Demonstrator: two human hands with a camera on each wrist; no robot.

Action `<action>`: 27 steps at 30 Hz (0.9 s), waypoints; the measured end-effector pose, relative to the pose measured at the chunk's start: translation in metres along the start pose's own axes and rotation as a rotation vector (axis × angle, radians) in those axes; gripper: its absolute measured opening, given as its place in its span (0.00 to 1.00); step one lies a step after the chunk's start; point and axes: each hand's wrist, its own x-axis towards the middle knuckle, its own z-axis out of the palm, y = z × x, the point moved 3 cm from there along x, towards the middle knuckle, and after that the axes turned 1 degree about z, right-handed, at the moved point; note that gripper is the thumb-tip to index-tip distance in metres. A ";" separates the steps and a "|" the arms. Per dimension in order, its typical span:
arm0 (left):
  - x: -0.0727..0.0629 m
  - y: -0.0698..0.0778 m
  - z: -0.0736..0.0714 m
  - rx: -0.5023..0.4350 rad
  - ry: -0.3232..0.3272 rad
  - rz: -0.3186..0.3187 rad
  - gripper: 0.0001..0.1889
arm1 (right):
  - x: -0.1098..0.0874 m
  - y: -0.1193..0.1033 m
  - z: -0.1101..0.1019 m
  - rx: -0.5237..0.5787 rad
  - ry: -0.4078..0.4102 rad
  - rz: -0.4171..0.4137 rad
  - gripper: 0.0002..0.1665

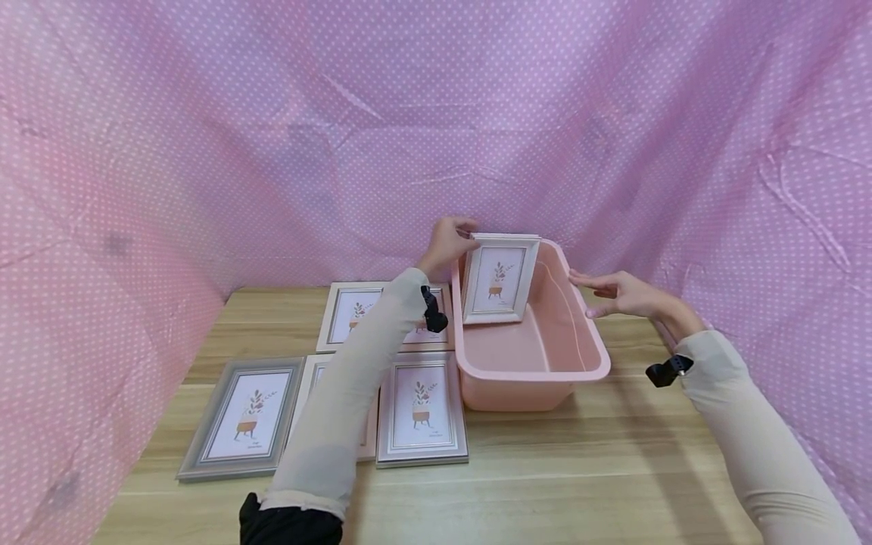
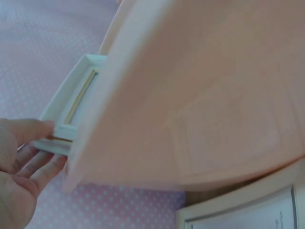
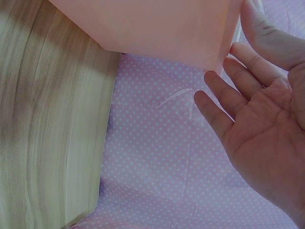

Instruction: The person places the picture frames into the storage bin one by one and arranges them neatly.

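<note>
A white picture frame [image 1: 499, 315] with a potted-plant print stands tilted inside the left part of a pink plastic basin [image 1: 531, 376]. My left hand [image 1: 450, 244] pinches its upper left corner at the basin's far left. In the left wrist view, the thumb [image 2: 33, 130] lies on the frame's white border [image 2: 64, 98] and the fingers reach underneath, where a second white edge shows. The basin wall hides the frame's lower part there. My right hand [image 1: 627, 295] is at the basin's right rim, fingers extended and fingertips against it, as the right wrist view also shows.
Left of the basin, several picture frames lie face up on the wooden table [image 1: 545, 484]: a grey one [image 1: 282, 424] at the far left, a silvery one [image 1: 456, 409] beside the basin, and others partly covered by my left sleeve. Pink dotted cloth [image 1: 436, 136] hangs around the table.
</note>
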 end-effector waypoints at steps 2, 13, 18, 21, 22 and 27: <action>0.000 -0.002 -0.002 0.027 -0.009 -0.002 0.16 | 0.000 0.001 -0.001 -0.013 0.006 0.009 0.44; 0.002 -0.008 -0.002 0.055 -0.071 0.012 0.15 | 0.000 0.002 0.001 -0.025 0.017 0.004 0.44; 0.004 -0.010 0.000 0.065 -0.053 0.012 0.13 | 0.000 0.001 0.002 -0.013 0.018 0.011 0.44; 0.005 -0.012 0.000 0.069 -0.047 0.016 0.13 | -0.001 0.001 0.002 -0.005 0.015 0.015 0.44; 0.006 -0.013 0.001 0.068 -0.046 0.017 0.12 | -0.001 0.001 0.002 -0.009 0.017 0.011 0.44; 0.007 -0.014 0.001 0.059 -0.038 0.027 0.13 | 0.000 0.002 0.001 -0.026 0.025 -0.004 0.44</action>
